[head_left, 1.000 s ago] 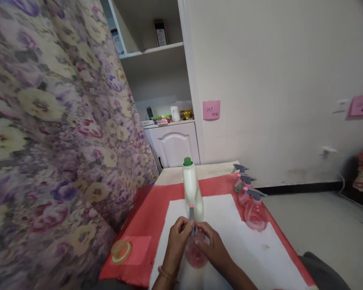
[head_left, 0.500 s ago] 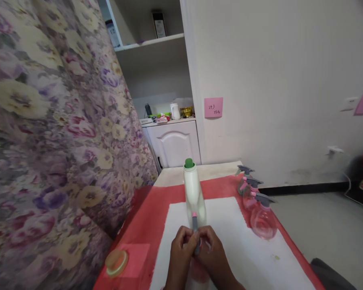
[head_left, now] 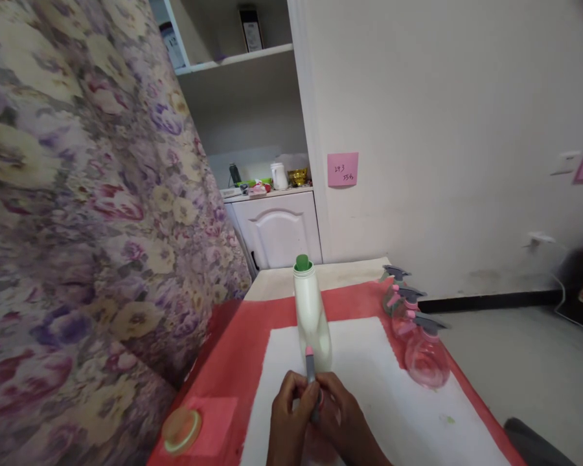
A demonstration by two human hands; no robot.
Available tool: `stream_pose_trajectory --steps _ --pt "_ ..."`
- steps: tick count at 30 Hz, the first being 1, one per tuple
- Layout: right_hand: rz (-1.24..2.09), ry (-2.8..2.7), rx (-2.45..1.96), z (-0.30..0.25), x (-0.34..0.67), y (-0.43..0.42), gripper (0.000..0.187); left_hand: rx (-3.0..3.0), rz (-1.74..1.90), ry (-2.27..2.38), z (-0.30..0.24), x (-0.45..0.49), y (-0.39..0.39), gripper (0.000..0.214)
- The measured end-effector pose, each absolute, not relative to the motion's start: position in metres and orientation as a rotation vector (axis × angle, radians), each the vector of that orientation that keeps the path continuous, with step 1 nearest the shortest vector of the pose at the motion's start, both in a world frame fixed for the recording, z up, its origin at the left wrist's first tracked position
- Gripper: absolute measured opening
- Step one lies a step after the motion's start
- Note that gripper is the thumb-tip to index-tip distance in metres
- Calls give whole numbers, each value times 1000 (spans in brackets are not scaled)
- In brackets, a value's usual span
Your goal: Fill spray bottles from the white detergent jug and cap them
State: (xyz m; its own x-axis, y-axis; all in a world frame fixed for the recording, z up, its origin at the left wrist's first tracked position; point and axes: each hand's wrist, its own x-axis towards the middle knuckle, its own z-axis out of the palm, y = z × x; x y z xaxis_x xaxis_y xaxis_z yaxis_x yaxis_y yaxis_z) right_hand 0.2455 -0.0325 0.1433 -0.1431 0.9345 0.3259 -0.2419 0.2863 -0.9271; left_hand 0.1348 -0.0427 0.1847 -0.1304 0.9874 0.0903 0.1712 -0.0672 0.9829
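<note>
Both hands meet at the bottom middle, closed around a pink spray bottle's grey and pink trigger head (head_left: 311, 375). My left hand (head_left: 286, 417) grips it from the left, my right hand (head_left: 342, 421) from the right. The bottle's pink body is mostly hidden under my hands. Just behind them a tall white bottle (head_left: 311, 317) with a green cap stands upright on the white cloth (head_left: 369, 375). Three more pink spray bottles (head_left: 418, 336) stand in a row at the table's right edge.
A red cloth (head_left: 238, 349) covers the table under the white one. A round green and orange lid (head_left: 181, 430) lies at its near left corner. A flowered curtain (head_left: 78, 226) hangs close on the left. A white cupboard (head_left: 276, 226) and wall stand behind.
My hands have kept their grip on the spray head and slid lower in the view. The camera turned slightly left and up; the other bottles stayed put.
</note>
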Motion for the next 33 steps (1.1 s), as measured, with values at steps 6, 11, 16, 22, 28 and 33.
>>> stream_pose_trajectory --steps 6,11,16,22,28,33 --pt "1124 -1286 -848 139 247 -30 19 1307 1307 1404 182 137 -44 39" --pt "1159 -1272 -786 142 245 -32 18 1344 1301 1400 182 137 -44 36" --pt "1203 -1350 -726 146 255 -31 14 1338 1315 1406 183 138 -45 35" --pt "1218 -1235 -722 141 246 -32 15 1357 1308 1415 183 137 -46 34" --pt "1182 -1285 -678 142 249 -33 20 1353 1326 1402 177 137 -43 35" --pt "1134 -1265 -736 142 247 -33 17 1357 1316 1415 180 137 -42 35"
